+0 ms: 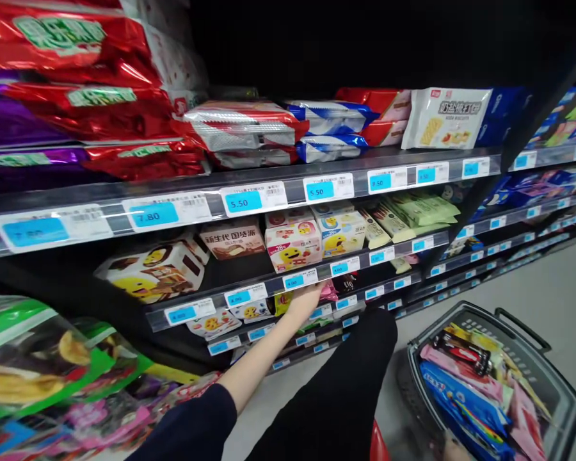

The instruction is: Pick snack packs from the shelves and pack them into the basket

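My left hand (306, 299) reaches from a dark sleeve into the third shelf down, just under a price rail (300, 279). Its fingertips are at a pink packet (329, 292), and the rail hides whether they grip it. Above the hand stand boxes with yellow smiley faces (292, 246). At the bottom edge a sliver of my right hand (452, 448) shows against the dark shopping basket (552, 384), which is filled with several blue and pink snack packets (465, 400). That hand's fingers are out of sight.
Shelves of snacks run from left to far right, with blue price tags on every rail. Red and purple bags (77, 96) lie on the top shelf, green bags (38, 358) at the lower left. My dark-clothed knee (345, 384) is between shelf and basket. Grey floor (552, 294) lies to the right.
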`<state>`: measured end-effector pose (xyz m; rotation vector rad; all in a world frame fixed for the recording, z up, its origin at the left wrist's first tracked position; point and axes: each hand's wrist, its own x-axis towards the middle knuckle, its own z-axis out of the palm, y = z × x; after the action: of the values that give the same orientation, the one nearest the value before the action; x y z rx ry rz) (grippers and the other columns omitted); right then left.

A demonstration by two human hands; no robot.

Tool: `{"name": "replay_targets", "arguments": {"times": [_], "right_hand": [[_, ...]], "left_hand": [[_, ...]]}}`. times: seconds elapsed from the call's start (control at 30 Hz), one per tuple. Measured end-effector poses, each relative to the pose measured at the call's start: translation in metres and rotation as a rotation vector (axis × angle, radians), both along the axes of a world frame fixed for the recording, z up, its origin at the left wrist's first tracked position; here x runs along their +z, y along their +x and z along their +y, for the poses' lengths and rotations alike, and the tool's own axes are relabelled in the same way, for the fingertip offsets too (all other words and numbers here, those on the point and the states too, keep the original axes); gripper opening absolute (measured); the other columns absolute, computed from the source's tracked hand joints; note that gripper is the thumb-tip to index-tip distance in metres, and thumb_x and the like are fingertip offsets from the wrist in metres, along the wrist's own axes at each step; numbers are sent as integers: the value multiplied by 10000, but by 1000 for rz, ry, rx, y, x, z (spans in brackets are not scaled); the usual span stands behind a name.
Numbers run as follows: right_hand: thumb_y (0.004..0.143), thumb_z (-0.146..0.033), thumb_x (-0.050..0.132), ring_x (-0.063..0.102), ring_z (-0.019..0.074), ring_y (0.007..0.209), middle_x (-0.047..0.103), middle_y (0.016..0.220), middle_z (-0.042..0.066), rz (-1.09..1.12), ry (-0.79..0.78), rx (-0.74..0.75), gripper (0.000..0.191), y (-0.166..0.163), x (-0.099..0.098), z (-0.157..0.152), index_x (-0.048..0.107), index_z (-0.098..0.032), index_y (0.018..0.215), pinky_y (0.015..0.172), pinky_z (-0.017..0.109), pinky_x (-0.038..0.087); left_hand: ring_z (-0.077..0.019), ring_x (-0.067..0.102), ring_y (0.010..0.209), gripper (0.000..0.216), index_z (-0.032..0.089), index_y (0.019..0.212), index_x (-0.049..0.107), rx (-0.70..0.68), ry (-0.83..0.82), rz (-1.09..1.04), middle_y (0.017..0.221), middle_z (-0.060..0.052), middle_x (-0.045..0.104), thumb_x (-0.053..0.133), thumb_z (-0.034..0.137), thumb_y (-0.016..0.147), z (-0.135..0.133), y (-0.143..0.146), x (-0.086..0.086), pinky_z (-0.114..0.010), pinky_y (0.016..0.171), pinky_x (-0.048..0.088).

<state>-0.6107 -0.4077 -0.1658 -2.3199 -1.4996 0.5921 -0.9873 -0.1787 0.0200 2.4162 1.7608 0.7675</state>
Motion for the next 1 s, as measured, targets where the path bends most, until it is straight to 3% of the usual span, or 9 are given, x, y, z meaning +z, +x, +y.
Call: {"name": "replay_targets", "arguments": {"times": [0.17, 0.3, 0.37, 0.53, 0.63, 0.73, 0.8, 0.87, 1.0], "right_hand": [[581, -533, 534, 645, 376, 909, 719, 830, 118, 318, 14, -49, 340, -19, 47, -2, 679, -253, 709, 857, 487, 482], [681, -527, 590, 613, 324, 1008, 681, 1041, 120, 652, 185, -78, 430, -43, 89, 4, 667, -214, 965, 931, 466, 443], [728, -513, 598, 634, 293, 961, 670, 1062, 115, 890, 291, -115, 446, -54, 110, 8, 624, -221, 1065, 889, 455, 477], [773, -457, 617, 633, 245, 946, 573, 1216, 110, 1227, 573, -159, 516, -58, 151, 21, 485, -291, 1244, 798, 408, 524], [721, -407, 693, 626, 231, 955, 600, 1156, 102, 1200, 666, -224, 684, -40, 149, 21, 398, -297, 1328, 792, 367, 523], [707, -401, 707, 623, 225, 960, 632, 1081, 89, 1151, 774, -371, 791, -17, 128, 10, 313, -301, 1386, 766, 342, 528], [715, -409, 698, 628, 211, 936, 649, 1036, 74, 1117, 815, -490, 720, -4, 112, -3, 386, -295, 1354, 724, 307, 533], [700, -412, 710, 639, 203, 879, 670, 975, 64, 1078, 803, -560, 629, 5, 100, -15, 505, -265, 1276, 681, 284, 535], [629, -441, 749, 645, 199, 748, 705, 872, 71, 836, 765, -629, 530, 13, 89, -32, 666, -185, 1086, 636, 288, 534]], "left_hand": [[-224, 562, 1090, 427, 235, 1263, 508, -76, 39, -53, 1233, -87, 577, 356, 149, 873, -39, -25, -3, -354, 960, 411], [-216, 543, 1111, 377, 188, 1231, 487, 32, -29, -577, 1221, -86, 576, 372, 326, 899, -81, -19, 13, -345, 958, 422], [-225, 566, 1058, 379, 179, 1183, 502, 49, -216, -845, 1174, -86, 593, 430, 390, 876, -92, 2, 21, -353, 924, 438], [-180, 616, 773, 494, 173, 1176, 470, -279, -848, -1198, 932, -47, 627, 598, 421, 769, -88, 101, 19, -310, 723, 499], [-146, 605, 747, 708, 202, 1322, 331, -472, -1045, -1230, 883, -20, 609, 669, 366, 722, -81, 165, 4, -296, 733, 494], [-166, 611, 857, 1015, 288, 1412, 159, -695, -1174, -1287, 1056, -60, 595, 774, 260, 604, -77, 209, -16, -319, 784, 492], [-186, 604, 910, 968, 274, 1364, 330, -781, -1220, -1292, 1128, -91, 583, 812, 205, 527, -76, 225, -33, -306, 785, 490], [-182, 606, 882, 698, 186, 1172, 578, -772, -1243, -1231, 1058, -101, 623, 814, 200, 515, -77, 234, -51, -273, 762, 485], [-130, 603, 674, 439, 124, 977, 699, -694, -1271, -1040, 844, -68, 676, 785, 241, 563, -79, 240, -75, -237, 645, 474]]}}
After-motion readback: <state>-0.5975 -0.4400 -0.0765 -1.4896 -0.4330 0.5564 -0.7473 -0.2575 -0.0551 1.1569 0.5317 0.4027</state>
